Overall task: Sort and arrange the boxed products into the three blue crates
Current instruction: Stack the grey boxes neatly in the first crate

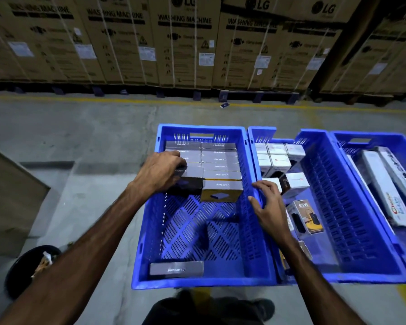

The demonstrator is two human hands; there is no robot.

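Stacked washing-machine cartons [185,43] behind, concrete floor [80,137] below; three blue crates side by side: left crate [197,281] half filled with grey boxes [220,160] in two neat rows at its far end, middle crate [338,207] with white boxes [277,160] and a 65W charger pack [306,216], right crate [403,146] with long white boxes [382,184]. Left hand [159,172] curled onto the nearest grey box [190,174] of the left row; right hand [267,202], fingers spread, resting on the rim between left and middle crates. Best pushed flush against its neighbour, label up, edges squared; one stray grey box [176,268] flat at the near wall, likely next.
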